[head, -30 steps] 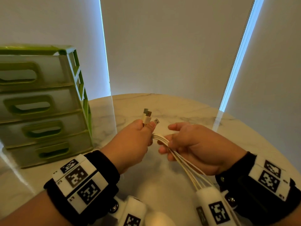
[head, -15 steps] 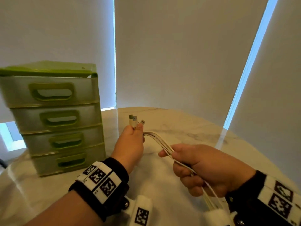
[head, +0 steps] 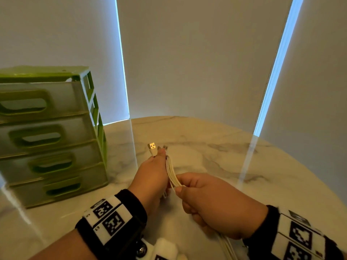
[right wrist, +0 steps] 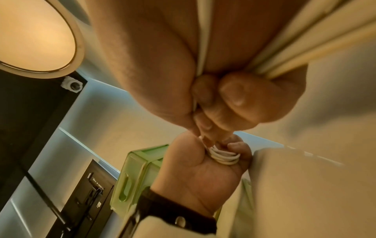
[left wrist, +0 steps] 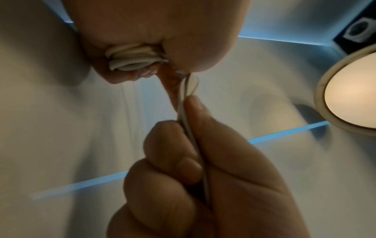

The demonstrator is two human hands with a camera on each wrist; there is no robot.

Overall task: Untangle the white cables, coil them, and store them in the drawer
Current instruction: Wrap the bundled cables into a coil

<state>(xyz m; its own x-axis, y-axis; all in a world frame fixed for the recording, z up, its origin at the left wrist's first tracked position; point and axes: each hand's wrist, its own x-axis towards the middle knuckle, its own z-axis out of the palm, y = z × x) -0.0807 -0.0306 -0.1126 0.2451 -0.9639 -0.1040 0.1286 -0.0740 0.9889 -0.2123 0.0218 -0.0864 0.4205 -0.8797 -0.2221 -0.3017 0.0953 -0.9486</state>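
My left hand (head: 152, 175) grips a bundle of white cables (head: 171, 172) above the marble table (head: 225, 158), and the USB plugs (head: 152, 147) stick up past its fingers. Folded loops of the cables (left wrist: 134, 59) show inside that fist. Close beside it, my right hand (head: 212, 201) grips the same cables (left wrist: 191, 128), and the strands trail down past my right wrist (right wrist: 289, 53). The green drawer unit (head: 50, 136) stands at the left with all its drawers closed.
The round marble table curves away on the right, with bare surface beyond my hands. Closed blinds (head: 197, 53) hang behind it. A round ceiling lamp (left wrist: 350, 95) shows in the wrist views.
My right hand has moved up along the cables toward my left hand, so the hands now nearly touch. The left hand has turned the plugs more upright. The view has shifted.
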